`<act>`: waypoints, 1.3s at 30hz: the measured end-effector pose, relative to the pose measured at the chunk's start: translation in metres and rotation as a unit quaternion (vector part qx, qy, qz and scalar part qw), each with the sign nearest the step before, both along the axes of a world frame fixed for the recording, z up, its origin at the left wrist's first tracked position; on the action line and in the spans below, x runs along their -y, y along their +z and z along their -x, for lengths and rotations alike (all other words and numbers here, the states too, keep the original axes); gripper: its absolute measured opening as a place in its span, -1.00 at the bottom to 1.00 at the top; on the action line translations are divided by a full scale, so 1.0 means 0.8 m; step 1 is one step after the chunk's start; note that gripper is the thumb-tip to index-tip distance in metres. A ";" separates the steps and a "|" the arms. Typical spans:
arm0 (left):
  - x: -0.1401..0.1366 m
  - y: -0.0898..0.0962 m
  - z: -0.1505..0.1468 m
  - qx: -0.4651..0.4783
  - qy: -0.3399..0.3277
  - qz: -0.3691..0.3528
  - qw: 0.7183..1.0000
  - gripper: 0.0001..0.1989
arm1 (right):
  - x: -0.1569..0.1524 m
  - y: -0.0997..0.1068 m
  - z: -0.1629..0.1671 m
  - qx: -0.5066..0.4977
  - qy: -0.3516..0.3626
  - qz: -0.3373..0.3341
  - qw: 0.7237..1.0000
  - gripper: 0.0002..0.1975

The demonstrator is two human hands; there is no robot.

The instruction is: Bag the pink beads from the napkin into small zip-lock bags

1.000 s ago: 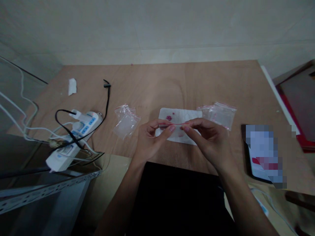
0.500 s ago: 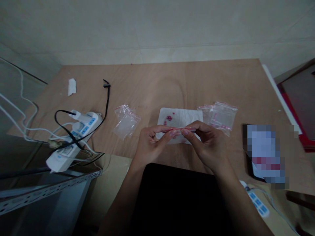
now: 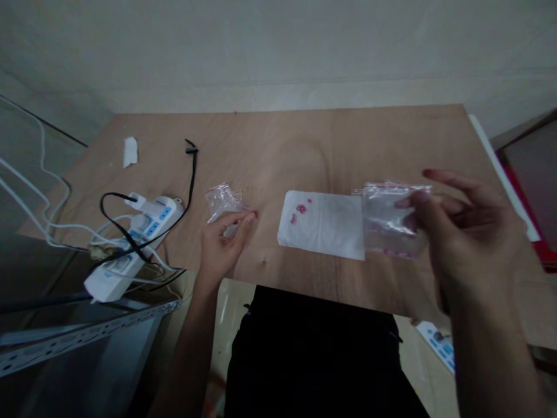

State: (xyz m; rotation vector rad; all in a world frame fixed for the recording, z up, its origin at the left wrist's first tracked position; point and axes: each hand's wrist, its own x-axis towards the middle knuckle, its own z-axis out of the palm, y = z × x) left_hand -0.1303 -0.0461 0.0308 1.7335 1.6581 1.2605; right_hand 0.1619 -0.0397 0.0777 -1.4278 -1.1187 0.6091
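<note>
At the left, my left hand [image 3: 223, 244] is pinched closed at the edge of the small clear zip bags [image 3: 224, 200], a bit of plastic showing under its fingers. My right hand [image 3: 465, 232], blurred by motion, grips the right edge of a clear zip bag [image 3: 383, 206] between thumb and fingers. That bag hangs over other zip bags, and purple-pink bits [image 3: 398, 253] show at the bottom of the pile. Between the hands lies a white sheet [image 3: 335, 223] with several small pink beads [image 3: 301, 208] on its left part.
A power strip [image 3: 163, 212] with plugs and tangled cables fills the table's left edge. A black cable [image 3: 191, 174] and a white paper scrap [image 3: 130, 152] lie behind it. Another power strip [image 3: 437, 345] is below the table's front edge at right. A wall rises behind.
My hands were together over the white sheet, pinching a red-edged bag. They have parted: the left went to the left bags, the right carried a zip bag to the right pile.
</note>
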 end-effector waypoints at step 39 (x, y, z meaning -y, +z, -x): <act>0.019 0.020 -0.050 -0.167 -0.172 -0.076 0.968 -0.27 | -0.011 -0.017 0.097 0.143 0.416 0.049 0.897 -0.84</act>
